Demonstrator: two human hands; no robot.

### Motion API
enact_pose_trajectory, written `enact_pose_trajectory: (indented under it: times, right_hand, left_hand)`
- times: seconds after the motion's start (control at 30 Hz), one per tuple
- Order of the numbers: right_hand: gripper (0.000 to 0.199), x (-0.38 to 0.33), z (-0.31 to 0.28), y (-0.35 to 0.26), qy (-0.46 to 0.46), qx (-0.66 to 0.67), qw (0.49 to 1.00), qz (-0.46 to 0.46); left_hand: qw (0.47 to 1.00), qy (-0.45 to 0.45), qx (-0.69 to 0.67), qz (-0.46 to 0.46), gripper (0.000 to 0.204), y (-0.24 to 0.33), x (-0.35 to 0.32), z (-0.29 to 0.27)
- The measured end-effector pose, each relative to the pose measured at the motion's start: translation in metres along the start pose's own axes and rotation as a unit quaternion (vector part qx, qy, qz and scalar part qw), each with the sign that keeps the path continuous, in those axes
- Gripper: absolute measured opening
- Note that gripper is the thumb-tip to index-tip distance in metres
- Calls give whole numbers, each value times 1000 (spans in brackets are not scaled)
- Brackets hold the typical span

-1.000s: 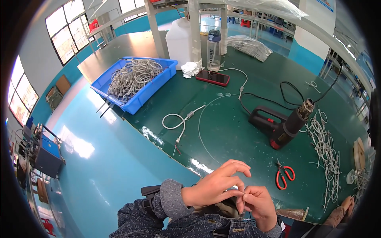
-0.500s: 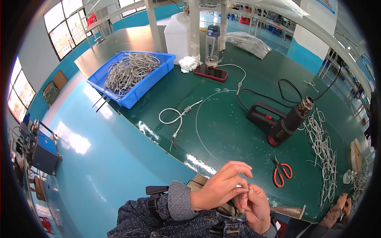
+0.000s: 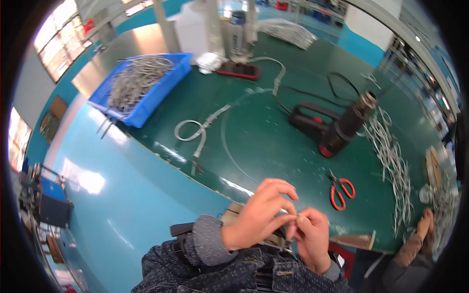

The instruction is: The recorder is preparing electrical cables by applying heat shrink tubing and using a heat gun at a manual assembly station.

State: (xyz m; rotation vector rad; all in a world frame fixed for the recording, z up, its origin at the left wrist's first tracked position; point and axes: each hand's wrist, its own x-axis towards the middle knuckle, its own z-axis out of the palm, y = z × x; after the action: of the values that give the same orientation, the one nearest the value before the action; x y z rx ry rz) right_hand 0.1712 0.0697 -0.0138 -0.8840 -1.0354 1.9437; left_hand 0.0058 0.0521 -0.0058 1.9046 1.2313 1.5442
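Note:
My left hand (image 3: 264, 212) and my right hand (image 3: 312, 234) meet at the table's near edge. Thumb and fingers of each are pinched together, fingertips touching around something too small to make out. A thin pale line (image 3: 224, 141) curves across the green table and passes behind my left hand; its end is hidden. It runs from a grey cable (image 3: 281, 73) near the phone. Right of my hands lie red-handled cutters (image 3: 335, 193), handles apart. Farther off rests a black heat gun (image 3: 337, 134). A looped grey cable (image 3: 178, 131) with bare coloured wire ends lies left of the line.
A blue tray (image 3: 171, 83) heaped with grey cables stands at the far left edge. A phone (image 3: 239, 71), crumpled tissue (image 3: 210, 62) and bottle (image 3: 238, 36) are at the back. Tangled cables (image 3: 391, 161) lie on the right, near another person's hand (image 3: 426, 224).
The whole view has shifted and blurred, so the table's things appear farther up and left. My hands keep their pinch together; the right hand's fingers have turned slightly.

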Motion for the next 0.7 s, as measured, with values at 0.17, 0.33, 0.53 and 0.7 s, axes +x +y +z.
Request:
enact_pose_trajectory:
  times: [0.17, 0.33, 0.53, 0.7]
  right_hand:
    - [16, 12, 3, 3, -47, 77, 995, 38]
    - [18, 13, 2, 0, -59, 56, 997, 2]
    - [19, 13, -1, 2, -65, 64, 996, 12]
    - [20, 14, -2, 3, -75, 67, 995, 16]
  left_hand:
    - [999, 26, 2, -47, 14, 2, -1, 6]
    - [998, 23, 9, -56, 13, 2, 3, 0]
    - [999, -16, 24, -34, 13, 6, 5, -1]
    - [999, -13, 38, -34, 13, 7, 7, -1]
